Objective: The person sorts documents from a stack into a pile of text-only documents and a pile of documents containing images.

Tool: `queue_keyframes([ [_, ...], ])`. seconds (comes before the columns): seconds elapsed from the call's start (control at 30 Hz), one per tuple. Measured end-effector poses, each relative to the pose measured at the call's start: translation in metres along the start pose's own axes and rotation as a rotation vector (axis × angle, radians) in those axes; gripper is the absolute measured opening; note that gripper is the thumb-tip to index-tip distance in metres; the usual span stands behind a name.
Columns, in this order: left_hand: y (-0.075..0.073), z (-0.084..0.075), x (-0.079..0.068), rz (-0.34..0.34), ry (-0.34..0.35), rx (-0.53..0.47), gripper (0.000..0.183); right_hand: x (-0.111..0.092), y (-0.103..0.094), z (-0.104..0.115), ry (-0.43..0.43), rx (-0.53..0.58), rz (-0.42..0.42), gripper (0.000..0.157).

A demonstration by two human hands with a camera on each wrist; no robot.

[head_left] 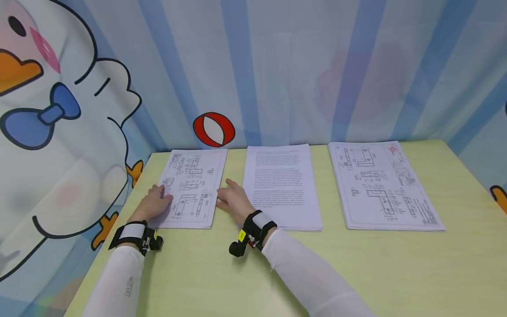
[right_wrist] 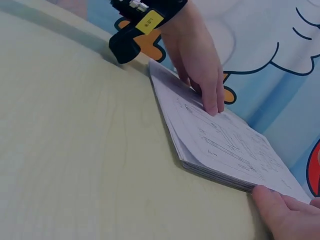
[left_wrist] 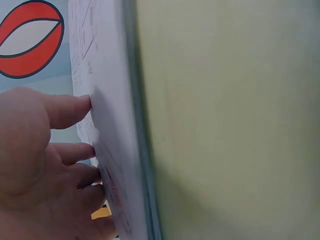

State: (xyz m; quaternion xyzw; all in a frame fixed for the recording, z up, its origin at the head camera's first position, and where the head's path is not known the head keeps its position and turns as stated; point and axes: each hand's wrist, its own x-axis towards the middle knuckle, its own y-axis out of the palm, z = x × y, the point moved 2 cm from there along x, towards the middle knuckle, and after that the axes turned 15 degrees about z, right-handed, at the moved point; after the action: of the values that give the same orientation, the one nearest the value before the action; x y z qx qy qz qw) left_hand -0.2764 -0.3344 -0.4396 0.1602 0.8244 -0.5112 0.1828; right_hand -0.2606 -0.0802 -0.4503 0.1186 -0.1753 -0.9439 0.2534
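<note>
A stack of printed technical drawings [head_left: 200, 180] lies flat at the left of the table. My left hand [head_left: 152, 203] rests at its left side, thumb and fingertips against the top sheet and edge. In the left wrist view, the left hand [left_wrist: 45, 165] has its fingers spread along the paper. At the stack's right edge, my right hand [head_left: 235, 202] touches the paper with its fingertips. The right wrist view shows the right thumb [right_wrist: 277, 210] against the side of the stack [right_wrist: 220, 140]; several sheet layers show at a corner, slightly uneven.
A stack of text pages [head_left: 279, 176] lies in the middle, partly beneath my right hand in the head view. Another stack of drawings [head_left: 380, 189] is on the right. Behind the pale yellow table [head_left: 396, 273] hangs a striped cartoon curtain [head_left: 285, 88].
</note>
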Motion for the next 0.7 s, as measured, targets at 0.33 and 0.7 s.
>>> queue_keyframes([
  [0.33,0.001,-0.005,-0.003,0.022,0.034,0.104,0.067,0.003,-0.001,0.001,0.052,0.163,-0.036,0.069],
  [0.7,0.008,-0.013,-0.008,-0.006,0.058,0.086,0.066,0.006,-0.002,0.000,0.042,0.228,-0.070,0.068],
])
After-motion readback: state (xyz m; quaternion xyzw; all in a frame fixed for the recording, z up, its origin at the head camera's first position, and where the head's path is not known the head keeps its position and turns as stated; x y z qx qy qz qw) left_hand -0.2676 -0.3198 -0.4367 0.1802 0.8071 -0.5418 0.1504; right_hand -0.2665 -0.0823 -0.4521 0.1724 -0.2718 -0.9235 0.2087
